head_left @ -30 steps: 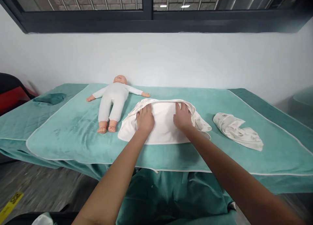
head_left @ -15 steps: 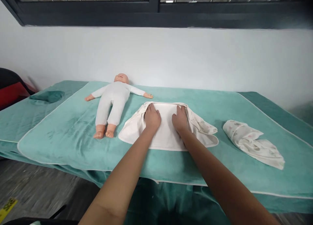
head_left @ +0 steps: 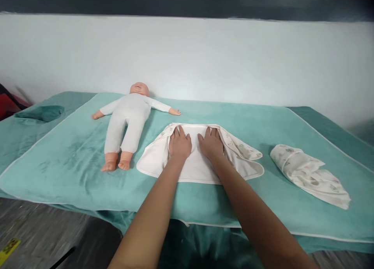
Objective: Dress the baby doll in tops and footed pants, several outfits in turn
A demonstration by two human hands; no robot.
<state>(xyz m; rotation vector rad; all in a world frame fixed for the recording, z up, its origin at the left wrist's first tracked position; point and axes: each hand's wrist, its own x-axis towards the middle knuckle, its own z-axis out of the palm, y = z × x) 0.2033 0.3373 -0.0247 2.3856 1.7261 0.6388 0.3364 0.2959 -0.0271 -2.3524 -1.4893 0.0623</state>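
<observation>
A white baby garment [head_left: 193, 171] with a small print on its folded-back edges lies spread on the green bed cover. My left hand [head_left: 180, 144] rests flat on its left inner side, fingers spread under the printed edge. On the right inner side my right hand [head_left: 210, 143] lies the same way, fingers apart, their tips near the top edge. To the left a baby doll [head_left: 130, 115] in a white suit lies on its back, arms out. A second printed white cloth item [head_left: 309, 175], folded up, sits to the right.
The green velvet cover [head_left: 73, 179] spreads over the bed and hangs down in front. Behind it stands a white wall [head_left: 187, 58] below a dark window frame [head_left: 187, 6]. A green pillow-like shape [head_left: 41, 114] lies at the far left.
The view has tipped down and come slightly closer. My fingers have flattened and spread more on the garment. The doll and folded cloth lie as before.
</observation>
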